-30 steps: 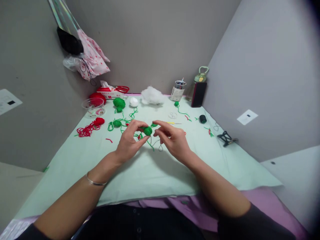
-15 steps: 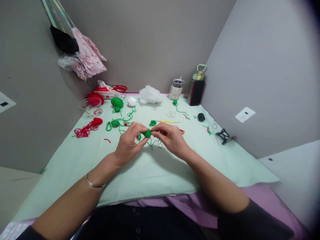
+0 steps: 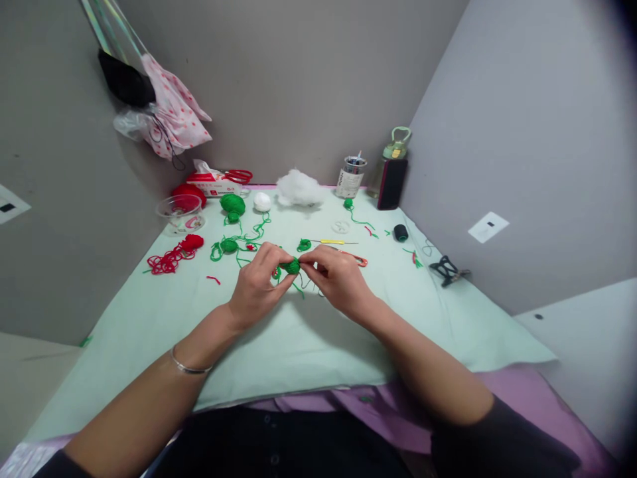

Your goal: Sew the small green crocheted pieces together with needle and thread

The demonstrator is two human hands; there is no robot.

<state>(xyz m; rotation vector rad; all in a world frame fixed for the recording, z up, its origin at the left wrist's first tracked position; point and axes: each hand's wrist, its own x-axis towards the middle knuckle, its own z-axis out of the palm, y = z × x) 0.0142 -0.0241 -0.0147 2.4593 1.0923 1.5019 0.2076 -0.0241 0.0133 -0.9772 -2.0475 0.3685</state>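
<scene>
My left hand (image 3: 259, 282) pinches a small green crocheted piece (image 3: 292, 266) between thumb and fingers. At the piece's right edge, the thumb and forefinger of my right hand (image 3: 341, 277) are pressed together; whatever lies between them is too small to make out. A dark thread (image 3: 303, 282) hangs loosely below the two hands. Beyond the fingers lie a small green yarn coil (image 3: 304, 245) and a yellow-handled crochet hook (image 3: 332, 242). An orange cutter (image 3: 361, 261) shows partly past my right hand.
Green yarn balls (image 3: 233, 205), red yarn (image 3: 172, 257) and a clear tub (image 3: 180, 214) are on the left. White stuffing (image 3: 299, 188), a pen holder (image 3: 351, 178) and a phone (image 3: 393, 184) stand at the back. A black thread spool (image 3: 401, 233) and a black claw clip (image 3: 448, 271) lie right.
My right hand has shifted and turned slightly beside the green piece, uncovering more of the orange cutter. Less of the dark thread's loop shows. My left hand keeps its hold.
</scene>
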